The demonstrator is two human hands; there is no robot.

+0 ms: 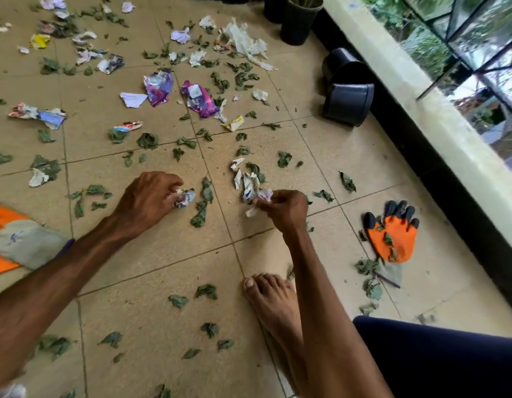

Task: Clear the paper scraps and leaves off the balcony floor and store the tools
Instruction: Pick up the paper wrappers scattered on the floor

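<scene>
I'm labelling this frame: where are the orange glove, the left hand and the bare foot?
orange glove (404, 237): head view, on its palm.
left hand (150, 196): head view, on its back.
bare foot (273, 303): head view, on its top.

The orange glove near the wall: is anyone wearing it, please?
No, the glove lies on the floor, apart from the right hand.

Floor tiles (151, 254) beige, speckled. Leaves (148, 140) dull green. Wrappers (158, 87) purple-silver. Glove (392, 234) orange, black fingertips. Pots (348, 103) black. Scraps (250, 185) mostly white.
</scene>
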